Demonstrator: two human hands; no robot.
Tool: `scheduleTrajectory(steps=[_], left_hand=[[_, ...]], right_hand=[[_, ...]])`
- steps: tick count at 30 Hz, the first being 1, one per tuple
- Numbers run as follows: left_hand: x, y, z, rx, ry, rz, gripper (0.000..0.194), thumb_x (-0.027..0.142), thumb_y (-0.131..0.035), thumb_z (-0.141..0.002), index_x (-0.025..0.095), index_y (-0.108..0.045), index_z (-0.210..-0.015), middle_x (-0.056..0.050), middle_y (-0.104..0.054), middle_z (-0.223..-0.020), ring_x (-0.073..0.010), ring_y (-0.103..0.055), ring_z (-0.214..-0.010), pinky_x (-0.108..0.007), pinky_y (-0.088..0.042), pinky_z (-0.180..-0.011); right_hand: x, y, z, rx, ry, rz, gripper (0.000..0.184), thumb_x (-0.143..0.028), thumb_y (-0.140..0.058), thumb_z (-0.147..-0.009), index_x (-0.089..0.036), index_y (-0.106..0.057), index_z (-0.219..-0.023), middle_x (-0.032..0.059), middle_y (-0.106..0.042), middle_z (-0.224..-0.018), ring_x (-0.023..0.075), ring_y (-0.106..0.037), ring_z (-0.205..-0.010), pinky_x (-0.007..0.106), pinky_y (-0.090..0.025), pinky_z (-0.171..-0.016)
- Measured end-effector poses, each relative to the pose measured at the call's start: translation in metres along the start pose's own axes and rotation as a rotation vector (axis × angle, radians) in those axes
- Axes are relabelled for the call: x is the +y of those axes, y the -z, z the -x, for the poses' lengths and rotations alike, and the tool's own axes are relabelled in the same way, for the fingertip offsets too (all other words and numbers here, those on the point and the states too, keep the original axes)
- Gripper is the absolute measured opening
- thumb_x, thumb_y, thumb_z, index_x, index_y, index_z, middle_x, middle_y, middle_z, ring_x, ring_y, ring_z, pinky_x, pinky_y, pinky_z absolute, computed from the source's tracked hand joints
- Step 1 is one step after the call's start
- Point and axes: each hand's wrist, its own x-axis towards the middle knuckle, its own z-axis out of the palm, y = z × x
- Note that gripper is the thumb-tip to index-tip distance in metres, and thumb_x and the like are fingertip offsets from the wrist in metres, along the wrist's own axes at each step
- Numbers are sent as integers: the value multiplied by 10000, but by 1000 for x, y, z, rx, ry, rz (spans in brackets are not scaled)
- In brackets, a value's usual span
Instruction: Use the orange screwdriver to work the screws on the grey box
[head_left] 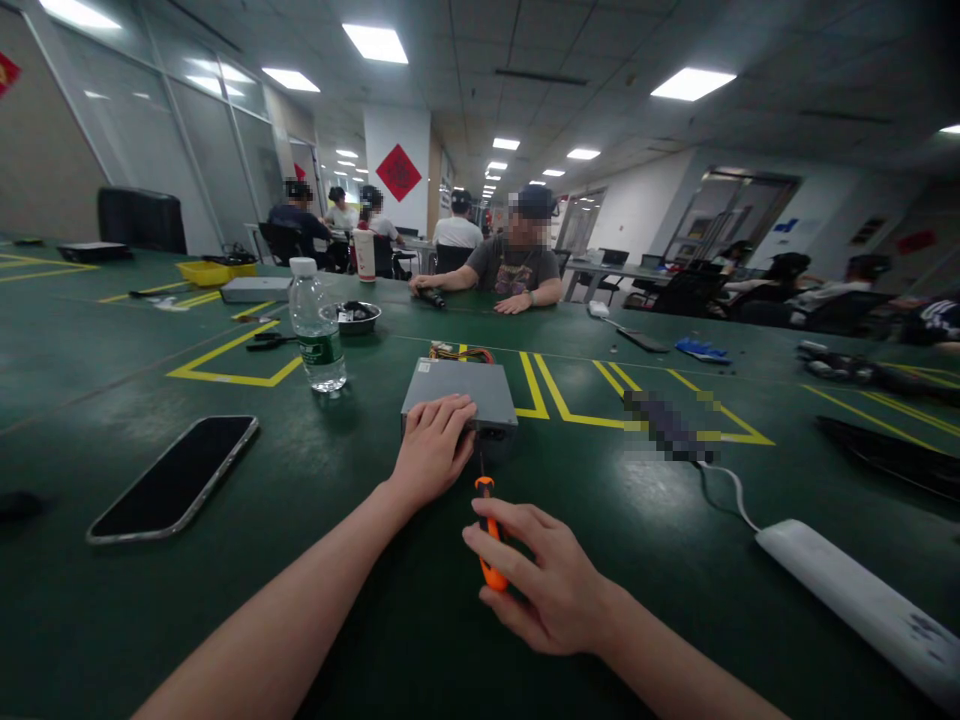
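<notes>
A grey computer power supply (487,385) lies on the green table (360,640), its bundle of coloured wires (469,353) at the far side. My left hand (435,445) holds it, fingers over the top and thumb down against the near face. An orange and black screwdriver (491,565) is in my right hand (551,575), gripped between thumb and fingers. Its shaft points away from me at the near face of the power supply; whether the tip touches a screw I cannot make out.
On the left are a phone (176,478), a water bottle (316,330) and a metal bowl (356,318). To the right, a blurred-out device (670,425) and a white power strip (855,600) with its cable. Across the table sits a person (510,265), hands on the tabletop.
</notes>
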Motion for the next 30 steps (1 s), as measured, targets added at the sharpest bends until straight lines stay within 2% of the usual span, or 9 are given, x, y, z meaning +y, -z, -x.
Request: scheduleTrajectory(steps=[5,9,12,15,18,21,24,26,30], left_hand=[[0,0,0,5,5,-6,280,255,-457,-872,219,-496,-1147,-44,-561,-1236,-212,-466,-1149,-396,-294,-950],[0,1,0,2,1,-12,284,254,-452,-873,217,-493,-1152,-50,-557,-1242,-217,-462,-1155,-399,-293,-948],[0,1,0,-2,1,-11,288,258,-452,-873,219,-492,-1155,-52,-555,-1246,-221,-463,-1154,-401,-293,-947],[0,1,0,-4,0,-10,292,252,-453,-871,219,-492,-1158,-56,-558,-1241,-223,-463,-1154,-405,-295,-944],[0,1,0,1,0,-7,291,248,-456,-868,222,-497,-1155,-63,-558,-1241,-229,-462,-1156,-413,-293,-945],[0,1,0,-4,1,-10,292,247,-457,-867,221,-497,-1155,-63,-556,-1244,-231,-464,-1155,-413,-295,-944],[0,1,0,-9,4,-15,292,246,-461,-865,217,-494,-1154,-59,-554,-1246,-225,-463,-1158,-406,-296,-945],[0,1,0,-9,6,-17,291,248,-464,-863,216,-493,-1150,-57,-554,-1245,-224,-462,-1158,-404,-295,-948],[1,2,0,-5,-3,-20,287,251,-457,-867,213,-492,-1148,-61,-558,-1240,-225,-465,-1154,-404,-293,-946]], right_hand=[[2,1,4,157,-83,-63,261,-264,-440,-917,-139,-409,-1144,182,-560,-1103,211,-631,-915,315,-541,-698],[2,-1,6,71,-85,-122,402,-450,-469,-902,-147,-377,-1150,171,-575,-1081,230,-621,-965,343,-536,-764],[1,1,4,-3,-57,-124,388,-364,-399,-922,-104,-376,-1210,195,-536,-1159,241,-569,-1056,359,-509,-831],[1,3,0,-17,-19,-67,344,-263,-379,-918,-91,-417,-1213,198,-540,-1153,235,-561,-1054,341,-504,-816],[2,1,0,76,1,-45,291,-303,-440,-913,-116,-435,-1135,191,-582,-1079,217,-608,-953,318,-519,-744],[3,-1,3,137,-44,-75,281,-337,-476,-902,-153,-391,-1097,172,-601,-1061,198,-635,-897,312,-527,-732],[2,1,4,97,-89,-115,330,-369,-450,-902,-149,-367,-1133,167,-592,-1081,210,-618,-970,325,-523,-782],[1,4,2,35,-64,-93,340,-350,-394,-918,-125,-388,-1172,178,-578,-1099,222,-594,-1016,329,-519,-790],[0,2,-1,-11,2,-26,308,-325,-391,-929,-111,-458,-1141,185,-589,-1067,226,-608,-962,326,-524,-739]])
